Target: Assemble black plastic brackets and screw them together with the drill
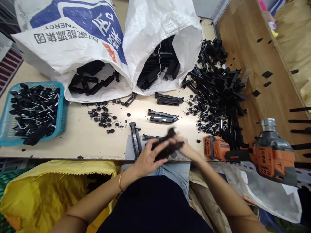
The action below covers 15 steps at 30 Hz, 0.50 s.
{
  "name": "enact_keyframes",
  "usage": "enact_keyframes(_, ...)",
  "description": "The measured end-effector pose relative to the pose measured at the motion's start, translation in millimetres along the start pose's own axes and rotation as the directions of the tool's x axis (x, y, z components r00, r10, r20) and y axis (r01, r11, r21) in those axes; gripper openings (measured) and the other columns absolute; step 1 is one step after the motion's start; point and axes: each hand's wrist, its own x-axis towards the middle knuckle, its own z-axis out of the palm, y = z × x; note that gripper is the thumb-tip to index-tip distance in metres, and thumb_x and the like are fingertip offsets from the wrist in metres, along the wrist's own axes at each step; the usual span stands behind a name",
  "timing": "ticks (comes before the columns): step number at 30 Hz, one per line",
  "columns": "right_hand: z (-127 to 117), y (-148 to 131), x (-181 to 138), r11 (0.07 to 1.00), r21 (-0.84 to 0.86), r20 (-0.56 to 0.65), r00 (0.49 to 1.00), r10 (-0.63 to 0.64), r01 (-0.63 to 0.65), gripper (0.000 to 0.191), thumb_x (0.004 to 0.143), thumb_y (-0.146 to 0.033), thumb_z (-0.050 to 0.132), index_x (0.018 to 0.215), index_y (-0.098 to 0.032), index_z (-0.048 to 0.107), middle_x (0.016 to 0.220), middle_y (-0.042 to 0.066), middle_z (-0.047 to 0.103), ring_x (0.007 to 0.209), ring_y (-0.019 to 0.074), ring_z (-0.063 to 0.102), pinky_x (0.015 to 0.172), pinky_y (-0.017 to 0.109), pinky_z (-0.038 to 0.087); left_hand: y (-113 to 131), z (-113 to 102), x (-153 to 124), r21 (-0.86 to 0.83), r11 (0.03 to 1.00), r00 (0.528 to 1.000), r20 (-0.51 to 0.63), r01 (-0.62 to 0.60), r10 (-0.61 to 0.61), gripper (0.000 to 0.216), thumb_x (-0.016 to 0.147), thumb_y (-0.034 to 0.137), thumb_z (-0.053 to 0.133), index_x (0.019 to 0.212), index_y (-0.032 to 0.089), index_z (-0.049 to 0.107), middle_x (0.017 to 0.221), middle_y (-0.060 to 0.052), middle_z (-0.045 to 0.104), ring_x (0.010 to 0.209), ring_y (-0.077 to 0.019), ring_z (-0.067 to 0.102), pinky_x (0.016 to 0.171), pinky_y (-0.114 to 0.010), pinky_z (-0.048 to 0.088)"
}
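Observation:
My left hand is wrapped round a black plastic part, which is blurred by motion. At its other end, my right hand is closed on the same part, its fingers partly hidden and smeared. Both hands are over the table's front edge. Just left of them a long black plastic piece lies lengthwise on a grey patch. Another black piece sticks out behind my hands. Farther back lie a pair of black bracket-like parts and a similar pair.
Two white woven sacks with black parts stand at the back. A teal basket of black-headed screws is at left. Loose black parts pile up at right, beside an orange power tool. A yellow sack hangs below the edge.

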Motion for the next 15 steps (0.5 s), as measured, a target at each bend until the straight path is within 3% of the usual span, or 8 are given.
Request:
enact_keyframes(1,-20,-9,22,0.998,-0.052,-0.123,0.992,-0.028,0.022,0.021,0.088,-0.038,0.058,0.089,-0.018,0.060,0.089,0.004,0.059,0.084,0.0168,0.053,0.075,0.032,0.046,-2,1,4,-0.054,0.986,0.983,-0.081,0.161,-0.165,0.057,0.093,0.045,0.050,0.145,0.030,0.035,0.122,-0.011,0.048,0.113,-0.0246,0.054,0.094,-0.042,0.049)
enact_keyframes(3,-59,-26,68,0.984,-0.175,-0.404,0.910,-0.091,0.021,0.018,0.086,-0.037,0.057,0.083,-0.019,0.055,0.085,0.003,0.056,0.081,0.0161,0.048,0.070,0.029,0.041,-8,1,13,-0.197,0.894,0.883,-0.174,0.402,-0.436,0.059,0.094,0.048,0.046,0.146,0.026,0.031,0.128,-0.013,0.048,0.123,-0.0254,0.049,0.104,-0.045,0.042)
enact_keyframes(5,-92,-39,109,0.964,-0.262,-0.566,0.816,-0.117,-0.044,0.016,0.084,-0.035,0.054,0.082,-0.019,0.051,0.083,0.002,0.054,0.076,0.0141,0.047,0.066,0.027,0.038,-15,-1,21,-0.323,0.811,0.805,-0.193,0.488,-0.561,0.060,0.093,0.051,0.044,0.145,0.024,0.031,0.137,-0.013,0.045,0.133,-0.0254,0.041,0.113,-0.045,0.032)
enact_keyframes(9,-119,-48,152,0.955,-0.268,-0.476,0.879,-0.015,-0.129,0.017,0.076,-0.032,0.060,0.073,-0.018,0.051,0.065,-0.003,0.048,0.059,0.0097,0.041,0.059,0.025,0.033,-26,-4,28,-0.417,0.738,0.763,-0.145,0.530,-0.630,0.063,0.090,0.055,0.048,0.143,0.023,0.034,0.147,-0.012,0.041,0.139,-0.0255,0.035,0.118,-0.044,0.025)
enact_keyframes(15,-122,-39,161,0.930,-0.334,-0.384,0.923,0.012,-0.151,0.013,0.072,-0.024,0.063,0.069,-0.018,0.053,0.060,-0.005,0.046,0.057,0.0088,0.037,0.059,0.025,0.031,-32,0,30,-0.416,0.712,0.753,-0.091,0.566,-0.652,0.060,0.091,0.052,0.048,0.143,0.023,0.035,0.147,-0.011,0.041,0.139,-0.0246,0.036,0.117,-0.044,0.027)
